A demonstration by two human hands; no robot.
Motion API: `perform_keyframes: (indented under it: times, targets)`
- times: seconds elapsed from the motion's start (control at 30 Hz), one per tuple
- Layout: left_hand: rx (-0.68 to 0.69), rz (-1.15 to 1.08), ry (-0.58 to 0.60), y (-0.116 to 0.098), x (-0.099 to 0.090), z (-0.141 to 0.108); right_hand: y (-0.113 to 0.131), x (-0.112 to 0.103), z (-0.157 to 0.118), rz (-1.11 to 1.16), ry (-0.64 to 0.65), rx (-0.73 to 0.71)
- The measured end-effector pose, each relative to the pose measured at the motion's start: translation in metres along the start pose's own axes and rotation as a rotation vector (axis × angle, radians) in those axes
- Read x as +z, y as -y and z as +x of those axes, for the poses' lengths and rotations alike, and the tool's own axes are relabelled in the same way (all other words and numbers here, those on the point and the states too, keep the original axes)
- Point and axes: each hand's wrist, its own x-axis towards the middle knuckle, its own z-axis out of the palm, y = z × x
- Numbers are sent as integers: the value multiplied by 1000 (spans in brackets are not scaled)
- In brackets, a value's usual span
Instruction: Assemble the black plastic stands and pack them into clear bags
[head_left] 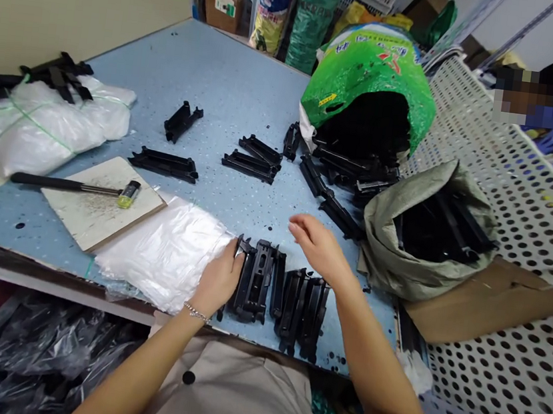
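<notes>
My left hand (220,277) is at the left end of a row of black slotted plastic parts (261,279) near the table's front edge. Its fingers close around the leftmost part, and some fingertips are hidden behind it. Above the right end of the row is my right hand (319,247), its fingers stretched out and nothing visible in them. Below it stand more black parts (313,316), side by side. A stack of clear plastic bags (165,247) lies directly left of my left hand.
Loose black parts (165,164) lie farther back on the blue table (234,61). A green sack (373,78) spills parts at the back right, beside a grey-green sack (379,226). A black-handled hammer (57,183) rests on a board (98,219). A perforated white panel (517,216) borders the right.
</notes>
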Motion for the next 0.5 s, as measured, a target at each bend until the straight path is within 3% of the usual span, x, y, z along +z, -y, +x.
perform_keyframes:
  times: [0.07, 0.13, 0.23, 0.33, 0.43, 0.5]
  targets:
    - [-20, -47, 18, -1, -2, 0, -7, 5, -53, -117, -78, 139]
    - [-30, -92, 35, -4, -1, -1, -13, 23, -102, -215, -101, 246]
    - [-18, -108, 57, -6, 6, 0, -23, 60, -147, -278, -82, 271]
    - [-16, -126, 55, -6, 13, 5, -39, 69, -147, -257, -66, 264]
    - [-36, -247, 53, -3, 10, 11, -51, 44, -128, -228, -2, 240]
    - [-64, -382, 28, -4, 2, 10, -44, 24, -115, -182, -18, 195]
